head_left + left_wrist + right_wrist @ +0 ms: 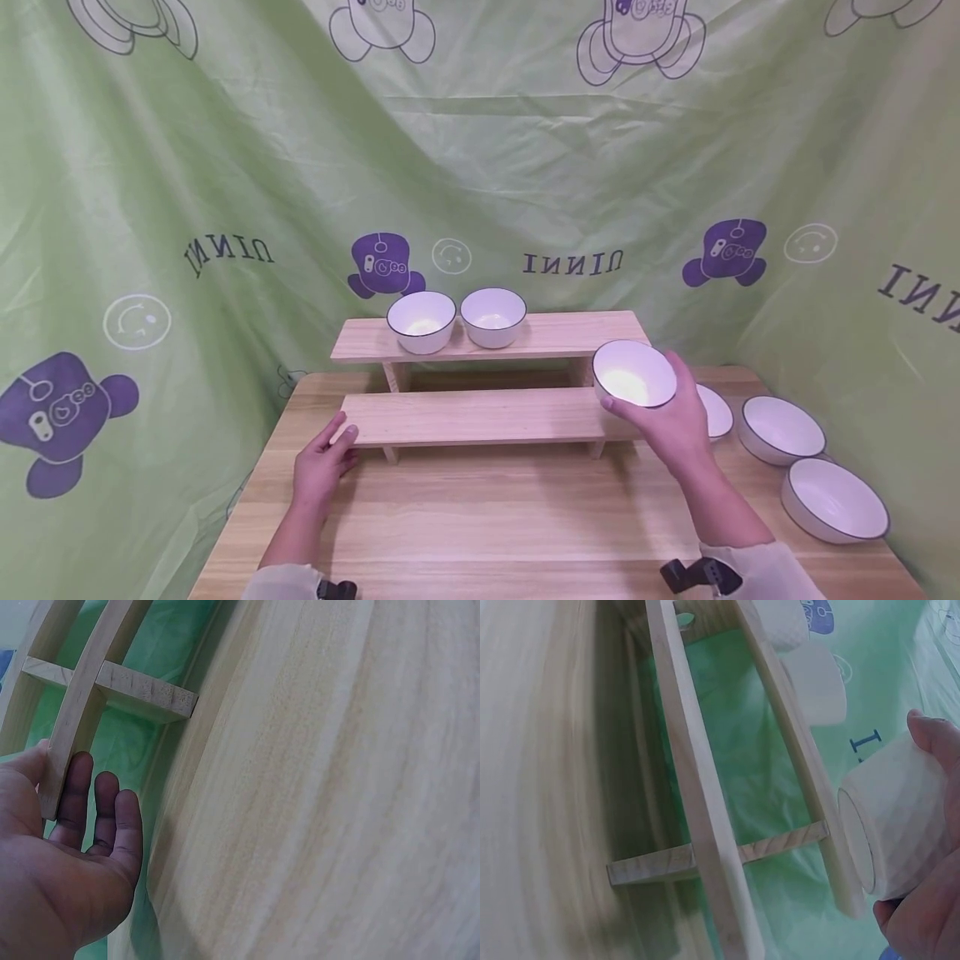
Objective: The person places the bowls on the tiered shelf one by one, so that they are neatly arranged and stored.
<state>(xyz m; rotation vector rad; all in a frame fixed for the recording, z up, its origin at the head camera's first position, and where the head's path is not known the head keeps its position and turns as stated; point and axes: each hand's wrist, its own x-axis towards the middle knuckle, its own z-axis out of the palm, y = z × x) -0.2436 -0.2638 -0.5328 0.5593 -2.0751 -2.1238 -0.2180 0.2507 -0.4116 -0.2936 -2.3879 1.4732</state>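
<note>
- On the desk, a wooden stand is set.
- Its lower shelf is pinched at the left end by the left grip.
- A white bowl is held up near the right end, clasped by the widely spread right grip.

Creased green backdrop, perhaps cloth, purple cartoon prints, mirrored lettering; wood-grain table

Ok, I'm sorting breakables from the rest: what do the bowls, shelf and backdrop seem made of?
Bowls: likely glazed ceramic, perhaps enamel or plastic; white, glossy-looking, bright inside, dark-rimmed.
Shelf: pale wood, smooth matte finish; grain shows.
Backdrop: thin fabric or plastic sheet, slight sheen; soft creases.
</note>
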